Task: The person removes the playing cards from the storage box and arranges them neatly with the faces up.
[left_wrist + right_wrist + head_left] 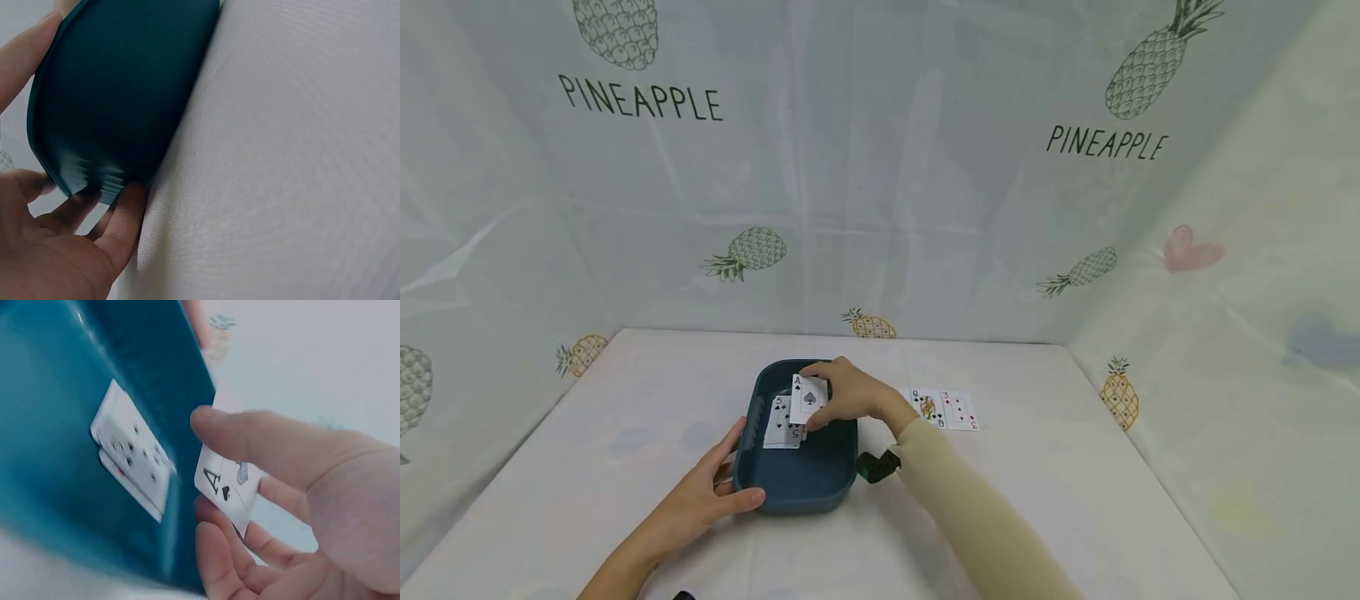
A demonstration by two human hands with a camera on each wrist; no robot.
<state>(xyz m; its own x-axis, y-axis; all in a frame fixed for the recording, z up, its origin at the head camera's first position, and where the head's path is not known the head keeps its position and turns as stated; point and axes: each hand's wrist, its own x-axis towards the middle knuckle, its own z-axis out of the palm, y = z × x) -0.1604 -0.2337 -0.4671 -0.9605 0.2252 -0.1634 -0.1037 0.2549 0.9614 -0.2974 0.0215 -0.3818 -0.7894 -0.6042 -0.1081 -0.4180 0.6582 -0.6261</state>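
A dark blue-green plastic tray (pixel 820 492) with rounded corners stands on the table. My left hand (pixel 703 492) holds its near left corner, the thumb at the near end and the fingers against the left wall, as the left wrist view also shows. Over the tray, my right hand (pixel 850 390) pinches an ace of spades (pixel 807 400) between thumb and fingers. That ace (pixel 219 481) shows its corner letter in the right wrist view. Beneath it a five of spades (pixel 777 433) lies face up in the tray, overlapping another card that is mostly hidden.
Right of the tray, a queen (pixel 927 408) and a red diamonds card (pixel 959 410) lie face up side by side. A black strap-like device (pixel 878 467) sits at my right wrist. White cloth covers the table (pixel 1075 500), with pineapple-print sheeting (pixel 910 208) behind it.
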